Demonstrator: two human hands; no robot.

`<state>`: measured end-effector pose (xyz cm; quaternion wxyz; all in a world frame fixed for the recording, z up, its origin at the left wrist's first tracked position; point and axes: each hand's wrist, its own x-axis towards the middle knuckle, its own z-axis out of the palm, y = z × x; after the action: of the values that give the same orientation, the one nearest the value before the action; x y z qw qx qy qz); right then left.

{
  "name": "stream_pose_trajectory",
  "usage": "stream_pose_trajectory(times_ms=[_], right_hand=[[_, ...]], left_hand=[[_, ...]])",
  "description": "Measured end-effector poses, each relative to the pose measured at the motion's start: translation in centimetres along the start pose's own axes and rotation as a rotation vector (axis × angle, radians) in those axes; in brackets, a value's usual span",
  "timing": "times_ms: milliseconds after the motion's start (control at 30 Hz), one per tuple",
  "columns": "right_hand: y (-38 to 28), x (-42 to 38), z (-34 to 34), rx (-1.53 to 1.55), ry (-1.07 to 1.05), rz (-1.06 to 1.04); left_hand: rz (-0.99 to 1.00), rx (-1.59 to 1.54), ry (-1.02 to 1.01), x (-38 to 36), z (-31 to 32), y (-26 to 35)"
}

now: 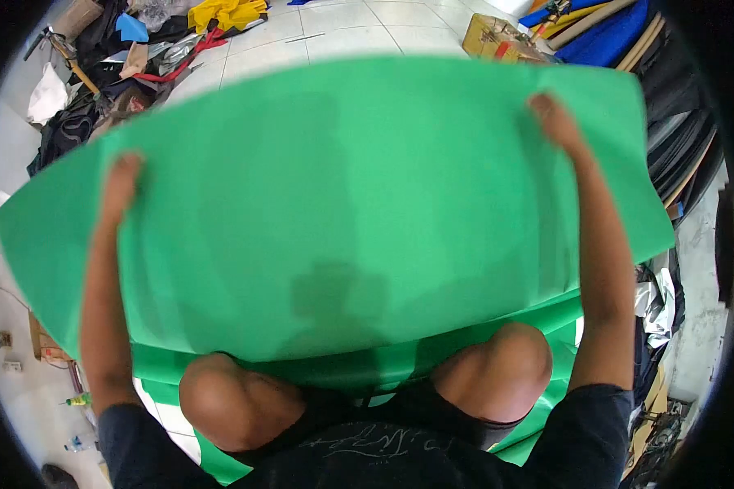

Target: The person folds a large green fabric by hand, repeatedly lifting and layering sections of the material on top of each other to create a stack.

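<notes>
While I look down over my knees [497, 371], I see both arms stretched forward with a big green sheet [342, 212] spread between them, lifted above the tiled floor [342, 24]. My left hand [122, 183] lies at the sheet's far left part and my right hand [556, 122] at its far right part, near the top edge. I see only the backs of the hands, with the fingers curled toward the sheet as if pinching it; how tightly they close I cannot tell. The sheet bows in a soft arc between the two grips, so I judge it light, thin and bendy, like foam, smooth enough to slip and easy to crease. Two wide-apart holds near the upper edge look like the sensible way to carry it. More green sheets [546, 407] lie under my knees. Some pale lettering shows on my dark shirt [375, 444], but I cannot read it. Beyond, I see clutter [114, 73] and a cardboard box [497, 37].
</notes>
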<state>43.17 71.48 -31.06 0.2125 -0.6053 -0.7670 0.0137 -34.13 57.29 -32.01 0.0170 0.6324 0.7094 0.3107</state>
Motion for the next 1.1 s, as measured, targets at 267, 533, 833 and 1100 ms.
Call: stream_pose_trajectory(times_ms=[267,533,833,1100], right_hand=[[-5.6,-28.7,14.6,-0.287,-0.227,0.326],[3.0,-31.9,12.1,-0.19,0.126,1.028],[2.8,-30.8,10.3,0.554,-0.018,1.429],[0.5,-24.9,7.7,0.985,0.281,1.148]], left_hand=[[-0.483,0.475,-0.464,-30.4,10.2,1.6],[-0.985,0.344,-0.02,-33.9,6.1,-6.8],[-1.46,-0.862,0.481,-34.5,7.3,-12.1],[-0.96,-0.571,0.099,-27.0,0.8,-8.5]])
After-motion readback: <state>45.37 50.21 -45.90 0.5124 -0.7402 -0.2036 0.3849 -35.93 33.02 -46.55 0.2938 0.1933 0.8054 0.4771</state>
